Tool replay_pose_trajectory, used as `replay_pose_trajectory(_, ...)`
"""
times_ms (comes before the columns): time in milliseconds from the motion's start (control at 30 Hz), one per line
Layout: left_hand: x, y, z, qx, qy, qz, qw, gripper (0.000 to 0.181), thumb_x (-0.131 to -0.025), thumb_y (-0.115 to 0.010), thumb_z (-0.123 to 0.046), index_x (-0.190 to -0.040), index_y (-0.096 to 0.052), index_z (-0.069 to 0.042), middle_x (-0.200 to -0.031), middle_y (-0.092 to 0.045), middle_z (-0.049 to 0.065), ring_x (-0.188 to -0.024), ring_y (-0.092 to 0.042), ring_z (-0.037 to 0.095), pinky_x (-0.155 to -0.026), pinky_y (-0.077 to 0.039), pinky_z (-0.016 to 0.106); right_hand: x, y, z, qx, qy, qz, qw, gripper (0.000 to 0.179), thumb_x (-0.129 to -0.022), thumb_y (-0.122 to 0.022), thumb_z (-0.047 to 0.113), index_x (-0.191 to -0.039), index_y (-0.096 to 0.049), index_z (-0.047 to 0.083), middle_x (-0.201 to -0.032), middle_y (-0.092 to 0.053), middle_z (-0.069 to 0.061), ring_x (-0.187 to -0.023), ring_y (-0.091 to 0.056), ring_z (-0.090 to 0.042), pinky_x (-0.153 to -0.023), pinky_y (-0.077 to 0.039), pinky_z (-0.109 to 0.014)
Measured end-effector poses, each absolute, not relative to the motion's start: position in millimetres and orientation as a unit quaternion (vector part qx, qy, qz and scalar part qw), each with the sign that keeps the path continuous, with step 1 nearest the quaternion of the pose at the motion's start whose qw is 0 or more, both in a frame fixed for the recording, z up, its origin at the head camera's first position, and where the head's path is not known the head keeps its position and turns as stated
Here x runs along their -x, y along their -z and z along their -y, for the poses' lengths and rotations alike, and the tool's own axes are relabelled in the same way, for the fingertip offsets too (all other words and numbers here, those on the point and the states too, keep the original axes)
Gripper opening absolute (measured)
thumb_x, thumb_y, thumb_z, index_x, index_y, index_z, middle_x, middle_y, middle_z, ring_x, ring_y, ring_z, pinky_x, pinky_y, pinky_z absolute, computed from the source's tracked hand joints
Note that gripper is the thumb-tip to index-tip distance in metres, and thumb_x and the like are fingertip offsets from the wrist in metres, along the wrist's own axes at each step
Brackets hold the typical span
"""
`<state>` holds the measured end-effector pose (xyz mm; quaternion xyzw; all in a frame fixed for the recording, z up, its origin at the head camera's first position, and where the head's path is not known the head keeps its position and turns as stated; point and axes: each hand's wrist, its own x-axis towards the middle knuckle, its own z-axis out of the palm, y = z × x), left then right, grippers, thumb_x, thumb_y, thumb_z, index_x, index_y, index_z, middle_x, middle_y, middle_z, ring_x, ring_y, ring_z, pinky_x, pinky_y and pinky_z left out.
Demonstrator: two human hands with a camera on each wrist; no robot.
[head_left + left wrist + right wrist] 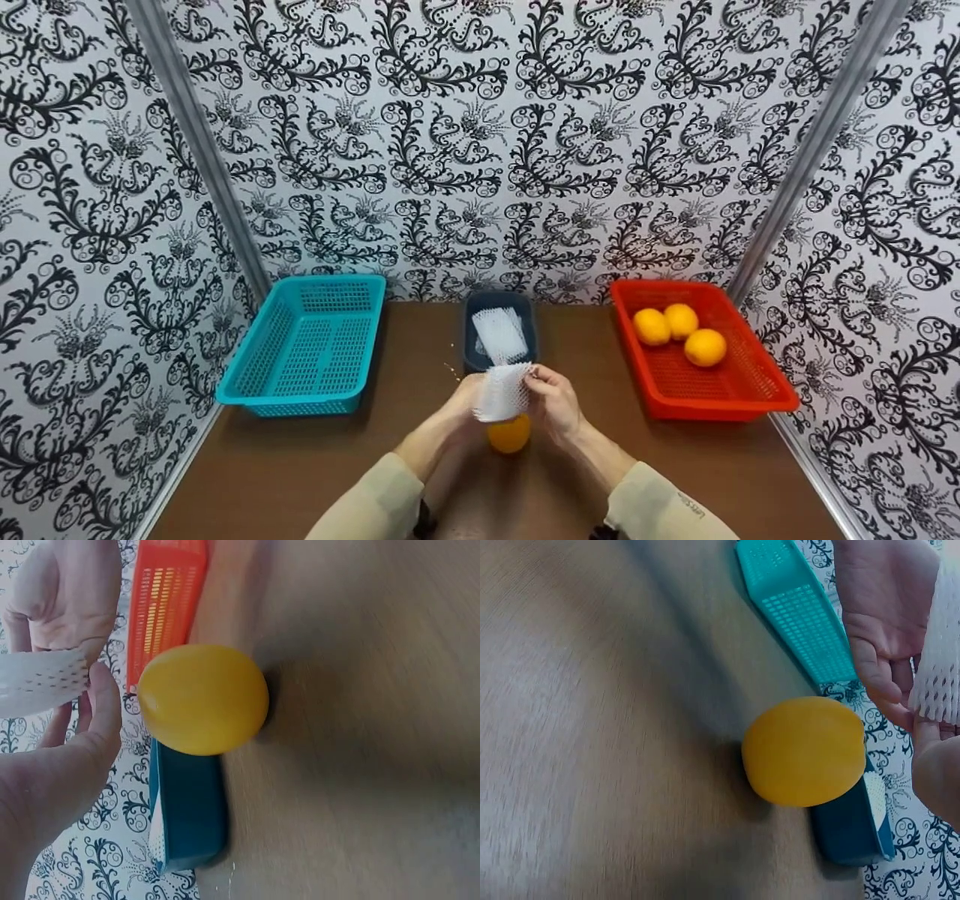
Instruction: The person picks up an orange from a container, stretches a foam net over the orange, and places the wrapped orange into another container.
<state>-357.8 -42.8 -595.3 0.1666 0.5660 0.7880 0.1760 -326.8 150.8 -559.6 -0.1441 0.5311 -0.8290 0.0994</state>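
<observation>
**Sleeve (504, 394) held, orange (510, 438) bare**

I judged the wrapping barely begun: net picked up, fitting not done. Three more bare oranges (705, 347) sat in the red basket (716, 410); spare nets (499, 334) lay in the dark bin (193, 802). My left hand (463, 400) and right hand (556, 403) both gripped the sleeve, fingers curled. The orange rested on the table (300, 465), just below my hands, not touching them.

booth-like workspace, scroll-patterned wall panels (457, 150) on three sides, grey corner strips (202, 150), brown wood-grain tabletop (281, 465)
</observation>
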Motion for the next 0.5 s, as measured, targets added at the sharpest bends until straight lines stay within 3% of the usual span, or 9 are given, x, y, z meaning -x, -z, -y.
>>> replay_pose_trajectory(100,337,562,39,-0.117,-0.795,-0.573,0.162,0.033,-0.111,-0.066,-0.038,-0.115,-0.077,-0.008,-0.102,-0.081,-0.001,-0.094,-0.076,0.011,-0.083,-0.064,0.029,328,564,-151,0.149,0.826,-0.538,0.082,0.046,-0.112,-0.042,-0.002,-0.101,-0.078,0.024,-0.099,-0.080,0.011,-0.094,-0.074,-0.005,-0.088,-0.061,-0.024)
replay_pose_trajectory(233,330,547,37,-0.053,-0.803,-0.569,0.168,0.019,-0.113,-0.064,-0.025,-0.098,-0.068,-0.015,-0.092,-0.071,-0.004,-0.083,-0.072,0.010,-0.078,-0.063,0.028,329,567,-152,0.137,0.820,-0.552,0.065,0.050,-0.110,-0.043,-0.005,-0.102,-0.081,0.027,-0.098,-0.083,0.012,-0.093,-0.075,-0.003,-0.086,-0.061,-0.022)
replay_pose_trajectory(500,331,559,38,-0.051,-0.829,-0.535,0.154,0.025,-0.117,-0.056,-0.017,-0.093,-0.063,-0.019,-0.082,-0.061,-0.007,-0.073,-0.059,0.006,-0.070,-0.054,0.024,329,565,-150,0.059,0.823,-0.558,0.085,0.035,-0.110,-0.051,0.002,-0.094,-0.075,0.022,-0.085,-0.075,0.008,-0.080,-0.070,-0.007,-0.076,-0.058,-0.026)
